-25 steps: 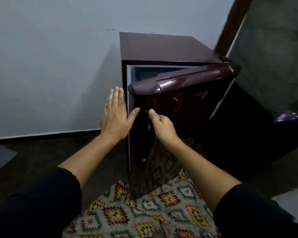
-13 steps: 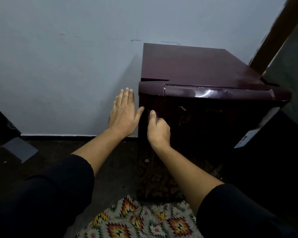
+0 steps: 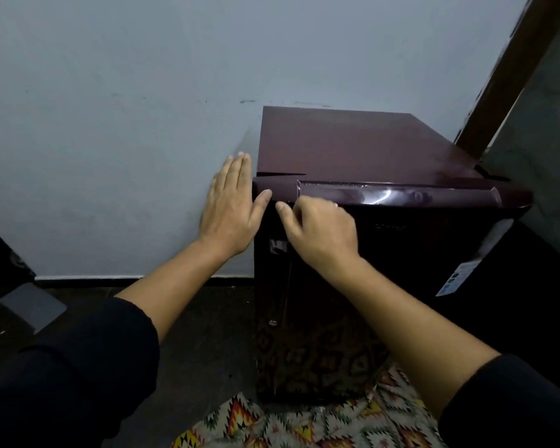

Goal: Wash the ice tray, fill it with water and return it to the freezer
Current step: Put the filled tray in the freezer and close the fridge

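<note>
Right hand (image 3: 320,234) risen off handle (image 3: 278,246); left hand (image 3: 230,205) flat beside fridge (image 3: 353,143).

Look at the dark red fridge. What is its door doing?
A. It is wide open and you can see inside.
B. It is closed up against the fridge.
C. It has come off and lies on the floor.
B: the door stands upright against the front of the fridge, its top edge meets the fridge's top, and none of the inside shows.
</note>
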{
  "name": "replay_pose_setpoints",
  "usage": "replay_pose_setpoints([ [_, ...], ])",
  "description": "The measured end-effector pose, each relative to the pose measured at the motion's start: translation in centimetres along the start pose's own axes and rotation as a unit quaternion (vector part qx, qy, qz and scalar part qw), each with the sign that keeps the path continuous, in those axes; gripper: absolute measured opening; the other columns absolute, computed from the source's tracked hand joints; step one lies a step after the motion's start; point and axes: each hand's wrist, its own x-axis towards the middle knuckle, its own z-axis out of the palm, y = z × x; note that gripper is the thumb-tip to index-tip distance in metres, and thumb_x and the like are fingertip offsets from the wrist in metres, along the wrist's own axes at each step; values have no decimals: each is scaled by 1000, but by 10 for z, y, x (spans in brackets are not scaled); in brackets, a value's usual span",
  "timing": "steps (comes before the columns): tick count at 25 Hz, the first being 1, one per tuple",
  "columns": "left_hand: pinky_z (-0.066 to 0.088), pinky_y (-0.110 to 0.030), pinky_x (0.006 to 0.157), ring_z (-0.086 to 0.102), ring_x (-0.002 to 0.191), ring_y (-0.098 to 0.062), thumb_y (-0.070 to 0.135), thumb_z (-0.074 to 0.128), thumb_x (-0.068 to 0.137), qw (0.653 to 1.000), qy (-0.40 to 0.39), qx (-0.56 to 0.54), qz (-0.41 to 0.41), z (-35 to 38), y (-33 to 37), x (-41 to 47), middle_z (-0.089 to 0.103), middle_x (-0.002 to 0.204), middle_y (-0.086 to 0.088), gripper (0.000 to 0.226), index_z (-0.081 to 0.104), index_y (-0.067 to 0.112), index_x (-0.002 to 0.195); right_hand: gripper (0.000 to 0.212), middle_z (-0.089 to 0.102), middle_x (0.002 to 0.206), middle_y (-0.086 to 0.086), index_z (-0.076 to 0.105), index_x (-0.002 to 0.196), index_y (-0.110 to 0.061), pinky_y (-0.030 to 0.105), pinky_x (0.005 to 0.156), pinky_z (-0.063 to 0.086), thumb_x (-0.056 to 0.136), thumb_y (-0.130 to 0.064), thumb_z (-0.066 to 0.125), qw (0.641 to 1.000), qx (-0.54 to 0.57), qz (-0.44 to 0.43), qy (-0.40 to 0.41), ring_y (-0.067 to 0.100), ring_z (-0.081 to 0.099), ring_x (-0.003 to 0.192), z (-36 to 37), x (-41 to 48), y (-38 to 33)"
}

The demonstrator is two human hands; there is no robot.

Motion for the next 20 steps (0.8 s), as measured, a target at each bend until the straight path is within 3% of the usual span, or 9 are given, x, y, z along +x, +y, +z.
replay_pose_setpoints([
  [3, 8, -43, 130, 10, 161, -27, 52, 21, 108, 1000, 8, -1, 19, -12, 22, 35, 18, 172, -12, 73, 18, 5, 164, 42, 66, 84, 4, 60, 83, -15, 44, 77, 48, 105, -47, 44, 990, -13, -77, 116, 29, 60, 80, -11, 44, 11],
  [7, 12, -45, 130, 22, 158, -27, 43, 26, 112, 999, -45, 24, -4, 6, 29, 64, 31, 168, -13, 62, 30, 4, 161, 44, 69, 102, 7, 64, 97, -13, 44, 84, 47, 107, -41, 31, 995, -61, -74, 33, 30, 63, 96, 10, 84, 35],
  [11, 22, -44, 127, 45, 147, -23, 38, 24, 107, 1000, -19, 7, -8, 22, 25, 69, 55, 153, -10, 60, 57, 6, 146, 57, 71, 88, 4, 66, 79, -14, 43, 87, 49, 100, -37, 19, 993, -94, -65, 20, 27, 67, 89, 21, 91, 37],
  [16, 27, -41, 124, 49, 144, -24, 35, 23, 101, 1000, -14, 18, 2, 21, 25, 69, 60, 148, -11, 63, 63, 6, 140, 57, 70, 82, 3, 63, 72, -15, 41, 87, 50, 95, -33, 14, 990, -124, -71, 4, 26, 67, 82, 22, 91, 39],
  [18, 35, -42, 119, 55, 137, -28, 35, 25, 104, 1000, -4, 21, -3, 18, 28, 66, 64, 142, -12, 60, 66, 4, 134, 57, 72, 85, 5, 65, 75, -14, 42, 90, 48, 97, -33, 16, 991, -113, -73, 21, 27, 68, 86, 22, 88, 39],
  [20, 38, -44, 115, 55, 134, -29, 38, 26, 108, 999, 12, 41, -22, 16, 32, 60, 64, 140, -13, 58, 64, 4, 135, 57, 75, 104, 9, 72, 94, -11, 45, 104, 43, 101, -34, 20, 991, -110, -66, 33, 31, 68, 107, 21, 81, 37],
])
